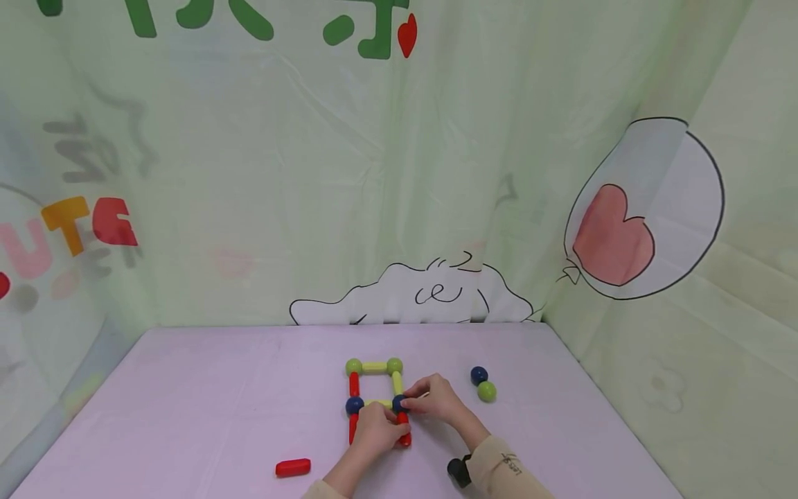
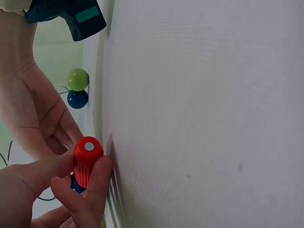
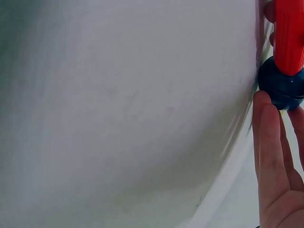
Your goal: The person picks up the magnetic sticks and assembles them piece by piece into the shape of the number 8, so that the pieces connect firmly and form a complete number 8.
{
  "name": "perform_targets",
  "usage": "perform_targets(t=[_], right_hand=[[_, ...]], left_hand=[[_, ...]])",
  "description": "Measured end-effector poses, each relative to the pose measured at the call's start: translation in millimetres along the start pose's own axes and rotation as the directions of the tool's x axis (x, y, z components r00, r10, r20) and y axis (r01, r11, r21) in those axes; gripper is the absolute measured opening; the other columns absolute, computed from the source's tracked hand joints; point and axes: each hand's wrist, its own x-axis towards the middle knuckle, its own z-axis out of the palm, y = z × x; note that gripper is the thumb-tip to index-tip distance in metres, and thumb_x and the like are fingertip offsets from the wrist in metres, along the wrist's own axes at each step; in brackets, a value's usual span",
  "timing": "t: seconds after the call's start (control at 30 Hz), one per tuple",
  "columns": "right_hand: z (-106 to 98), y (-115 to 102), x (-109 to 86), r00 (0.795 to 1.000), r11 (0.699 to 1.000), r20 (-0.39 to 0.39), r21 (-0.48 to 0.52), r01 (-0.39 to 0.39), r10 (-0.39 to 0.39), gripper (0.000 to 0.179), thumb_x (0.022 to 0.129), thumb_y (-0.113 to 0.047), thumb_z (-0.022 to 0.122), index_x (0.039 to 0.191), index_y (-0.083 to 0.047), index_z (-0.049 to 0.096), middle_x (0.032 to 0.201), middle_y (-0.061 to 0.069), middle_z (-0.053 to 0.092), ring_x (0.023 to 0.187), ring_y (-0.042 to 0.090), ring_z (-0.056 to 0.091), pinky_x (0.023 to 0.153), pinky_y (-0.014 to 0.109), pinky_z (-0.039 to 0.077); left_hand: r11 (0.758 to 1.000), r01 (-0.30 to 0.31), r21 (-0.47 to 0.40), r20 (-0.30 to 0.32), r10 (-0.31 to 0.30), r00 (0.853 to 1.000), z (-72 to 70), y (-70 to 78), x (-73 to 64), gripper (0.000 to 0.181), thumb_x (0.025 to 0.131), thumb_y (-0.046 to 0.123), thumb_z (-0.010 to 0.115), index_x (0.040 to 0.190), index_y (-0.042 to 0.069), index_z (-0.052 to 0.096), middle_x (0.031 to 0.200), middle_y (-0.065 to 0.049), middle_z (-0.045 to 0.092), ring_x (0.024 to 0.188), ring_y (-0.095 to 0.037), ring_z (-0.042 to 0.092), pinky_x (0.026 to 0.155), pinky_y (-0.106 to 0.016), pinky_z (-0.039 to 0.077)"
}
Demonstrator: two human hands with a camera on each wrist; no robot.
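Rod-and-ball assembly (image 1: pixel 370 401), lower ctr. of head view, laid out on a pale lilac table (image 1: pixel 206 388). A red rod (image 1: pixel 404 432) is pinched by the L hand (image 1: pixel 376 431); the blue ball (image 1: pixel 399 402) at its upper end is gripped by the fingertips of the R hand (image 1: pixel 439 398). Misalignment is judged the likeliest fault: if the rod is pressed off-axis, the joint may slip & the adjoining yellow rod (image 1: pixel 397 382) may be pulled loose — presumably held by magnetism only, a pale disc (image 2: pixel 89 146) being seen in the red rod's end (L wrist view). The upper square could also be skewed by excess push. Two loose balls (image 1: pixel 487 392), lower R, could be set rolling if brushed by the R hand. Writing: on the R sleeve (image 1: pixel 505 478), "Lets" is read, remainder too small; coloured letters (image 1: pixel 65 222), far L, incl. "U" & "T"; green characters (image 1: pixel 380 34), top edge, are cropped — illegible. No brand can be made out.
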Motion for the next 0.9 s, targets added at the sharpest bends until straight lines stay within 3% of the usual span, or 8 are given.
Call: perform_targets(t=[0.5,0.73,0.8,0.9], right_hand=[[-0.5,0.1,-0.5,1.0,1.0,-0.001,-0.005,0.01,-0.01,0.018,0.077,-0.014,0.074,0.089,-0.002,0.07,0.078,0.002,0.063,0.066,0.011,0.056,0.061,0.026,0.051],[-0.4,-1.0,-1.4,1.0,1.0,0.001,-0.005,0.02,-0.02,0.018,0.077,-0.013,0.073,0.089,-0.001,0.07,0.078,0.002,0.064,0.066,0.011,0.056,0.061,0.026,0.051],[-0.7,-1.1,-1.6,1.0,1.0,0.002,-0.003,0.022,-0.022,0.018,0.077,-0.012,0.073,0.089,-0.001,0.07,0.078,0.002,0.064,0.065,0.011,0.056,0.061,0.026,0.051],[-0.8,-1.2,-1.3,1.0,1.0,0.005,-0.004,0.025,-0.025,0.018,0.077,-0.012,0.073,0.089,-0.001,0.07,0.078,0.003,0.064,0.065,0.011,0.056,0.06,0.026,0.051]], left_hand=[[0.998,-0.027,0.051,-0.002,0.027,1.0,-2.7,-0.2,0.2,0.017,0.075,0.013,0.074,0.065,0.002,0.066,0.053,0.0,0.053,0.047,-0.009,0.05,0.046,-0.022,0.041],[0.999,-0.039,0.02,0.035,0.038,0.999,-11.7,-0.9,0.9,0.015,0.078,0.013,0.072,0.072,-0.001,0.067,0.056,-0.003,0.056,0.049,-0.012,0.055,0.049,-0.023,0.046],[0.998,-0.063,0.004,0.027,0.063,0.998,-17.0,-1.0,2.6,0.014,0.078,0.01,0.071,0.075,-0.002,0.066,0.057,-0.003,0.057,0.049,-0.012,0.057,0.049,-0.024,0.047],[0.989,-0.139,0.053,-0.014,0.14,0.99,-29.5,-1.1,8.2,0.014,0.077,0.007,0.071,0.082,-0.004,0.065,0.063,-0.002,0.056,0.053,-0.012,0.054,0.049,-0.023,0.046]])
